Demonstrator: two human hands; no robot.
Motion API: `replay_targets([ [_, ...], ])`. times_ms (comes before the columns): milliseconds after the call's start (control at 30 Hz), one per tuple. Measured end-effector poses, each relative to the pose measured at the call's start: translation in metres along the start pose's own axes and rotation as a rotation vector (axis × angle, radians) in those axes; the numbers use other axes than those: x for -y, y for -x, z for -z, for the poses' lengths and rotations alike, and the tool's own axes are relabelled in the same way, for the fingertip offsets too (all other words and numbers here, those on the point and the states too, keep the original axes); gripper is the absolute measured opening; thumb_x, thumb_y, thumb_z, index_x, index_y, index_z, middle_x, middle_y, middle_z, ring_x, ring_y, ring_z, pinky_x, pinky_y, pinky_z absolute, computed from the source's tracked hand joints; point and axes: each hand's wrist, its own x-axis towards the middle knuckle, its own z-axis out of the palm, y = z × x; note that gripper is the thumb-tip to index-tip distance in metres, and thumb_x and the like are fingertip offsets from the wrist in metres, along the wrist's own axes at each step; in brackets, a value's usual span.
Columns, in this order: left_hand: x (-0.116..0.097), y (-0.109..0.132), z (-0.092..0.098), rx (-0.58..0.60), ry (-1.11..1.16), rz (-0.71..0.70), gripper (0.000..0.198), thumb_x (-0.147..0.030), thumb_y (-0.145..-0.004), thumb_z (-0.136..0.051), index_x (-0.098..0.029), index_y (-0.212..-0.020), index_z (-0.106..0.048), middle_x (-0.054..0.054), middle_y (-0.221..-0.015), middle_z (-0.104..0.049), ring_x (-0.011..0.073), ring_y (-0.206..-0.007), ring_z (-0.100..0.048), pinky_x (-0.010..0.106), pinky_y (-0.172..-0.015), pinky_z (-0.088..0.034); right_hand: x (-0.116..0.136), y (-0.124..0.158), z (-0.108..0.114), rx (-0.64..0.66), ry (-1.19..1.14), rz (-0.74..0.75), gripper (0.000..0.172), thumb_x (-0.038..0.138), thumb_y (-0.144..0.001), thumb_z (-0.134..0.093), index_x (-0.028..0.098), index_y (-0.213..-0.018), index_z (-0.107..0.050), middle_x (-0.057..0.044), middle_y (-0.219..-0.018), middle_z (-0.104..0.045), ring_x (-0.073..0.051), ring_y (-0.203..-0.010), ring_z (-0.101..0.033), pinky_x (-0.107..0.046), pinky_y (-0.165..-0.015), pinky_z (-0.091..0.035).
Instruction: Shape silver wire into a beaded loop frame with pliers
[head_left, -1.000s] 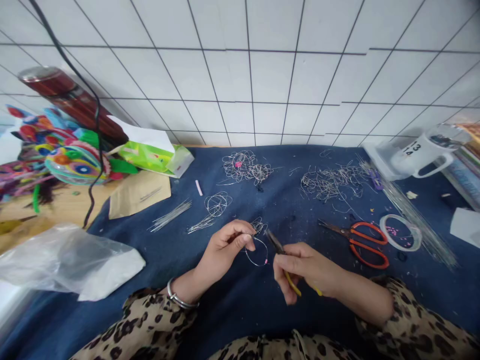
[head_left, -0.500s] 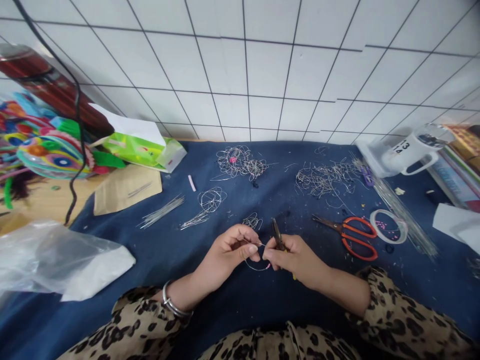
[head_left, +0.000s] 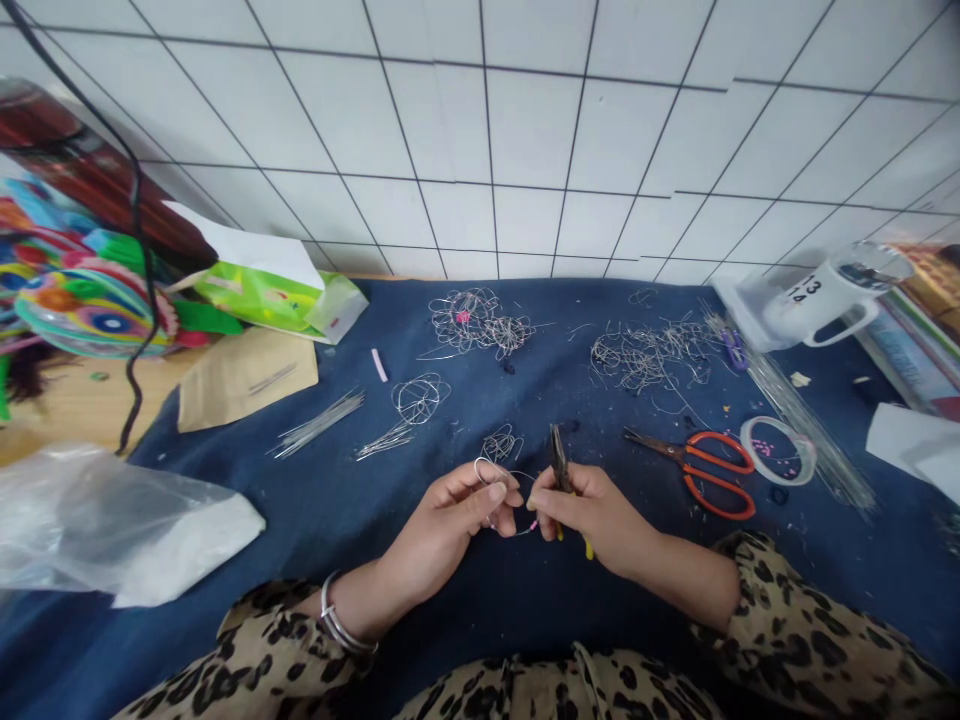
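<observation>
My left hand (head_left: 457, 510) pinches a thin silver wire loop (head_left: 517, 502) with a small pink bead on it, just above the dark blue cloth (head_left: 315, 500). My right hand (head_left: 592, 515) is closed round small pliers (head_left: 559, 462) with yellow handles, jaws pointing up and away, and its fingertips also pinch the same wire. Both hands meet at the middle of the view, fingertips almost touching. A small coil of bent wire (head_left: 501, 443) lies just beyond them.
Orange-handled scissors (head_left: 694, 462) and a clear ring-shaped dish with pink beads (head_left: 778, 450) lie to the right. Tangles of wire (head_left: 480, 322) and straight wire pieces (head_left: 319, 425) lie farther back. A white mug (head_left: 825, 295), a plastic bag (head_left: 112, 520) and a green tissue pack (head_left: 277, 295) stand around the edges.
My right hand has swung the pliers upright and moved left to meet my left hand at the wire loop; both now pinch the wire together.
</observation>
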Motion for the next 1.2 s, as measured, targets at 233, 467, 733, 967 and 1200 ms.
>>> replay_targets([
  [233, 0.002, 0.0, 0.003, -0.014, -0.1, -0.02, 0.016, -0.025, -0.087, -0.049, -0.013, -0.085, -0.059, 0.004, -0.076, -0.061, 0.0113, -0.062, -0.057, 0.024, -0.061, -0.041, 0.002, -0.001, 0.004, 0.024, 0.113, -0.006, 0.017, 0.033, -0.079, -0.054, 0.016, -0.076, -0.053, 0.004, -0.059, -0.05, -0.009, -0.054, -0.048, -0.024, -0.057, -0.041],
  [467, -0.003, -0.004, 0.011, 0.042, -0.428, -0.058, 0.019, -0.029, -0.086, -0.05, -0.013, -0.084, -0.061, 0.002, -0.069, -0.06, 0.0112, -0.057, -0.055, 0.025, -0.062, -0.043, 0.02, 0.001, 0.024, -0.023, 1.043, 0.34, 0.015, 0.03, -0.079, -0.053, 0.016, -0.076, -0.057, -0.001, -0.07, -0.052, -0.012, -0.067, -0.047, -0.025, -0.063, -0.036],
  [733, -0.001, -0.005, 0.009, 0.147, -0.704, -0.183, 0.018, -0.016, -0.082, -0.048, -0.015, -0.068, -0.06, 0.002, -0.066, -0.059, 0.0123, -0.056, -0.057, 0.024, -0.058, -0.045, 0.021, -0.004, 0.0, 0.001, 0.939, 0.548, 0.013, 0.022, -0.077, -0.054, 0.019, -0.089, -0.058, -0.002, -0.079, -0.056, -0.013, -0.078, -0.05, -0.026, -0.074, -0.038],
  [967, 0.002, -0.003, 0.008, 0.158, -0.583, -0.078, 0.014, -0.025, -0.085, -0.049, -0.015, -0.088, -0.058, 0.001, -0.07, -0.06, 0.0105, -0.053, -0.058, 0.023, -0.056, -0.046, 0.021, -0.011, -0.003, -0.05, 0.757, 0.352, 0.015, 0.026, -0.08, -0.052, 0.017, -0.068, -0.054, 0.003, -0.065, -0.046, -0.009, -0.062, -0.046, -0.022, -0.06, -0.036],
  [1200, 0.002, -0.003, 0.007, 0.092, -0.406, -0.028, 0.015, -0.027, -0.081, -0.057, -0.014, -0.089, -0.058, 0.0, -0.064, -0.06, 0.0106, -0.058, -0.057, 0.023, -0.058, -0.048, 0.02, -0.011, 0.001, -0.046, 0.508, 0.168, 0.011, 0.026, -0.078, -0.051, 0.017, -0.072, -0.053, 0.005, -0.061, -0.044, -0.008, -0.056, -0.039, -0.021, -0.054, -0.033],
])
